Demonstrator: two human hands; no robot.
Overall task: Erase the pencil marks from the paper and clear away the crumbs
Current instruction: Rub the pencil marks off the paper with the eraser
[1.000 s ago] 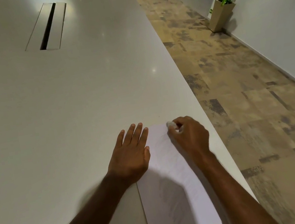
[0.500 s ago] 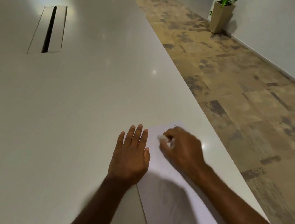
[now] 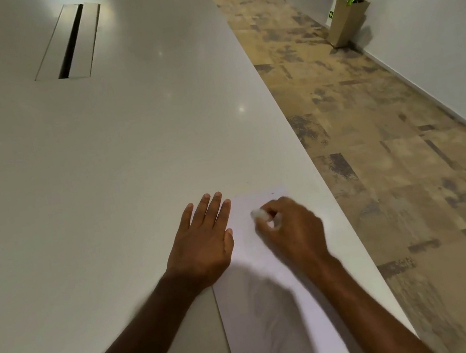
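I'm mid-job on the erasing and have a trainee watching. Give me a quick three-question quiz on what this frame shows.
1. True or false: the left hand lies flat with straight fingers at the left edge of the paper.
2. What does the right hand pinch? A) a pencil B) a small white eraser C) a cloth
3. Fill in: faint pencil marks show on the paper ____ the hands, nearer the person.

Key
1. True.
2. B, the eraser sits at the fingertips, on the far part of the sheet.
3. Below.
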